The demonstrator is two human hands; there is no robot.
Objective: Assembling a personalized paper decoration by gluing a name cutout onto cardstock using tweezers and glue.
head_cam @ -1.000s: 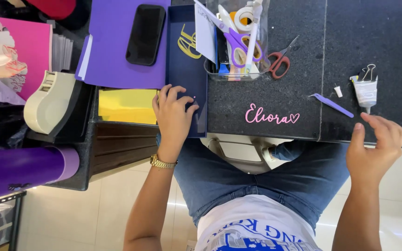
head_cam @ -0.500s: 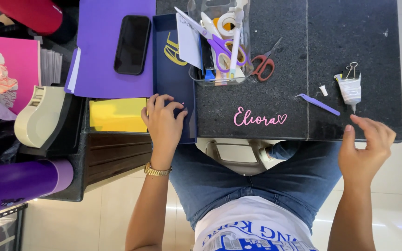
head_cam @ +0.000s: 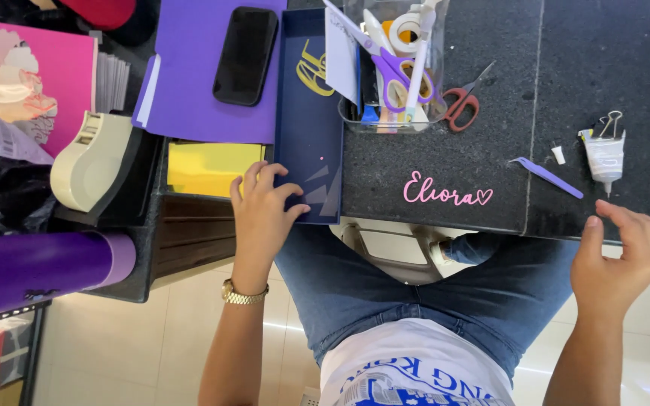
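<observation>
My left hand (head_cam: 265, 210) sits on the near-left corner of a navy blue tray (head_cam: 308, 128), with the fingers curled over its left rim and the thumb on its near rim. A gold paper cut-out (head_cam: 314, 71) lies in the tray. My right hand (head_cam: 622, 252) hovers at the near edge of the black table (head_cam: 641, 60), fingers loosely bent, holding nothing. Pink cut-out script lettering with a heart (head_cam: 447, 192) lies on the table between my hands. A purple stick (head_cam: 547, 177) and a white glue tube with a binder clip (head_cam: 605, 154) lie just beyond my right hand.
A clear container (head_cam: 393, 75) holds purple scissors, tape and pens; red scissors (head_cam: 464, 101) lie beside it. A black phone (head_cam: 244, 56) rests on a purple folder (head_cam: 189, 98). Yellow paper (head_cam: 208, 167), a tape dispenser (head_cam: 92, 162), a purple roll (head_cam: 39, 271) and pink card (head_cam: 28, 83) are at the left.
The view has shifted slightly. My left hand stays on the tray's corner. My right hand has barely moved and its fingers have curled in a little.
</observation>
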